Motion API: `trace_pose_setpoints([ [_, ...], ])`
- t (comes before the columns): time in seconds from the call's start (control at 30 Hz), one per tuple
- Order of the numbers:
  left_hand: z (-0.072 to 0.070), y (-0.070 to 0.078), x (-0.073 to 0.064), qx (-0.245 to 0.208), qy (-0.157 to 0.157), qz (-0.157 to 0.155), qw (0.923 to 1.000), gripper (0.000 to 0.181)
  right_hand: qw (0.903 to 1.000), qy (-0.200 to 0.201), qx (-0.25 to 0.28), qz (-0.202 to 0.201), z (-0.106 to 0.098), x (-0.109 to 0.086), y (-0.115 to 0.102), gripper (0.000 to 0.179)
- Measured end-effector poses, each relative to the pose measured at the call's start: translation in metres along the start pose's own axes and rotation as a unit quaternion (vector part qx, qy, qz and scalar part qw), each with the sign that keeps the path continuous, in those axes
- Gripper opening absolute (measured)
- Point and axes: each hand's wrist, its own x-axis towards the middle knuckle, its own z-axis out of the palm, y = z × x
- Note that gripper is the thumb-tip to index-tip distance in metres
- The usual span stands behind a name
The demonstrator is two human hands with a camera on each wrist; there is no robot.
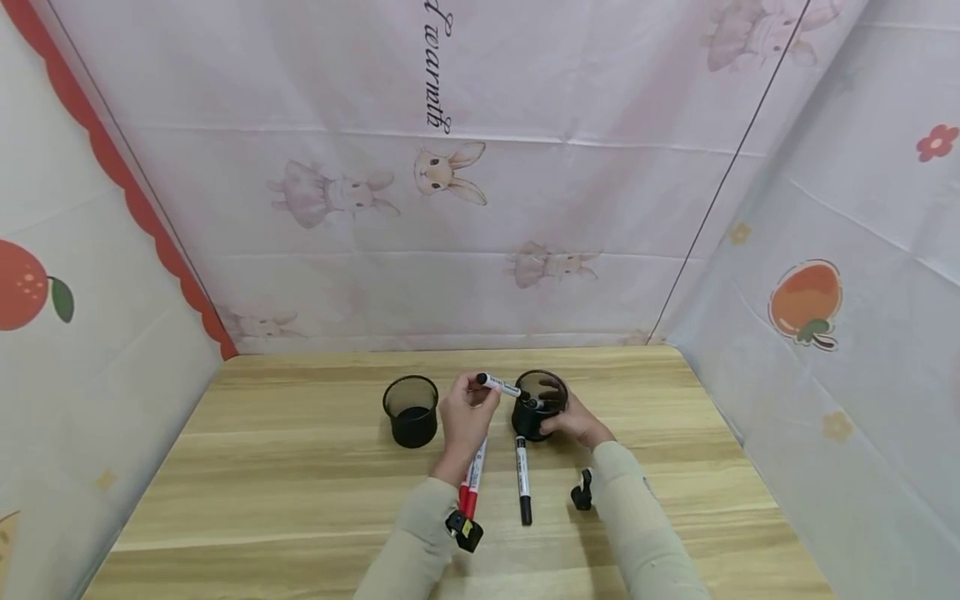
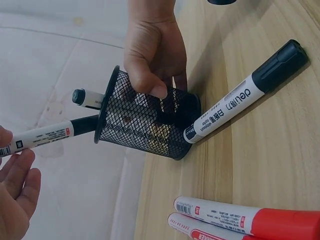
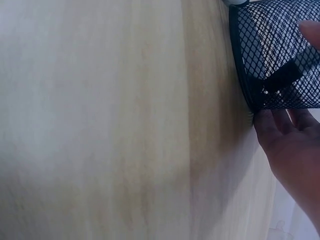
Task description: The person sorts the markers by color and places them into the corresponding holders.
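My left hand (image 1: 467,417) pinches a whiteboard marker (image 1: 504,387) with a white barrel. In the left wrist view, that marker's black end is right at the rim of a black mesh pen holder (image 2: 135,120). My right hand (image 1: 581,422) holds this pen holder from the right, thumb and fingers around its side. A second marker (image 2: 91,99) stands inside the holder, its end sticking out above the rim. On the table just in front of the holder lies a black-capped whiteboard marker (image 1: 523,479).
Another black mesh pen holder (image 1: 413,427) stands to the left of my left hand. Two red-capped markers (image 2: 220,212) lie side by side on the wooden table (image 1: 285,483), partly under my left wrist in the head view. Printed cloth walls (image 1: 420,292) surround the table.
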Motion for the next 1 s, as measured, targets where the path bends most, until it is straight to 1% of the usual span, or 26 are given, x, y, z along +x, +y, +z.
trace_pose_setpoints([
  [0.1, 0.0, 0.011, 0.0, 0.0, -0.006, 0.002, 1.0, 0.018, 0.9998, -0.008, 0.012, -0.012, 0.0, 0.001, 0.0, 0.098],
  [0.13, 0.001, 0.01, 0.0, -0.003, -0.007, 0.001, 1.0, 0.018, 0.9996, -0.012, 0.018, -0.016, 0.0, 0.001, -0.001, 0.098],
  [0.2, 0.004, 0.002, 0.0, -0.003, -0.009, 0.001, 0.9999, 0.017, 0.9994, -0.017, 0.025, -0.017, 0.0, 0.0, -0.005, 0.098],
  [0.3, 0.009, -0.014, -0.001, -0.002, -0.021, -0.021, 0.9995, 0.016, 0.9993, -0.028, 0.023, -0.008, 0.002, -0.004, -0.018, 0.097],
  [0.37, 0.012, -0.024, -0.003, 0.007, -0.029, -0.032, 0.999, 0.016, 0.9991, -0.036, 0.019, -0.006, 0.004, -0.009, -0.026, 0.097],
  [0.43, 0.014, -0.027, -0.004, 0.011, -0.033, -0.047, 0.9983, 0.02, 0.9987, -0.048, 0.013, -0.011, 0.005, -0.012, -0.031, 0.097],
  [0.57, 0.017, -0.028, -0.005, 0.007, -0.037, -0.059, 0.9976, 0.026, 0.9981, -0.058, 0.004, -0.018, 0.005, -0.013, -0.033, 0.094],
  [0.73, 0.02, -0.03, -0.005, 0.008, -0.04, -0.058, 0.9975, 0.021, 0.9978, -0.065, 0.0, -0.014, 0.004, -0.012, -0.033, 0.092],
  [0.83, 0.022, -0.031, -0.005, 0.013, -0.05, -0.057, 0.9971, 0.019, 0.9975, -0.069, 0.007, -0.015, 0.003, -0.011, -0.029, 0.092],
  [1.0, 0.024, -0.033, -0.006, 0.029, -0.068, -0.06, 0.9954, 0.017, 0.9979, -0.062, 0.014, -0.012, -0.001, -0.001, -0.01, 0.092],
])
